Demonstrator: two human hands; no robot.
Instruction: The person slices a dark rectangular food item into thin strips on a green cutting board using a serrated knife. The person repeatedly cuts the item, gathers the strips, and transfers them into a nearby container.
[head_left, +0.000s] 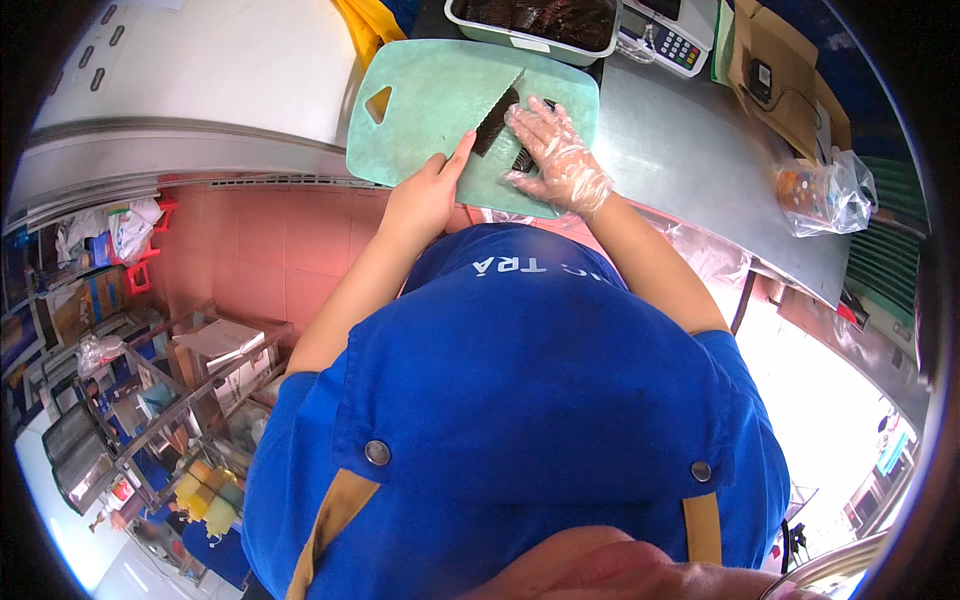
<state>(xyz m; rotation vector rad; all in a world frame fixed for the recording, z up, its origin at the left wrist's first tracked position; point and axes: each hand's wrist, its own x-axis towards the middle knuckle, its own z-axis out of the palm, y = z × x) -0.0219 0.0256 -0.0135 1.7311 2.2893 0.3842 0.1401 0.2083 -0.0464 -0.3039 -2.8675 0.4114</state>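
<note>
My left hand (431, 191), bare, grips a knife (501, 99) with a wavy edge; its index finger lies along the knife. The handle is hidden in the hand. The blade slants up and right beside a dark brown ridged piece of food (496, 129), perhaps jelly. My right hand (559, 157) wears a clear plastic glove and rests with bent fingers over more dark ridged food (523, 159), partly hidden beneath it. Both hands are at a pale green cutting board (420, 82) with a triangular hole.
Beyond the board is a metal tray (529, 49) of dark food. A keypad device (679, 49), a cardboard box (776, 56) and a bagged patterned cup (810, 191) stand on the steel counter (675, 142) at right. A yellow cloth or bag (367, 26) lies left of the tray.
</note>
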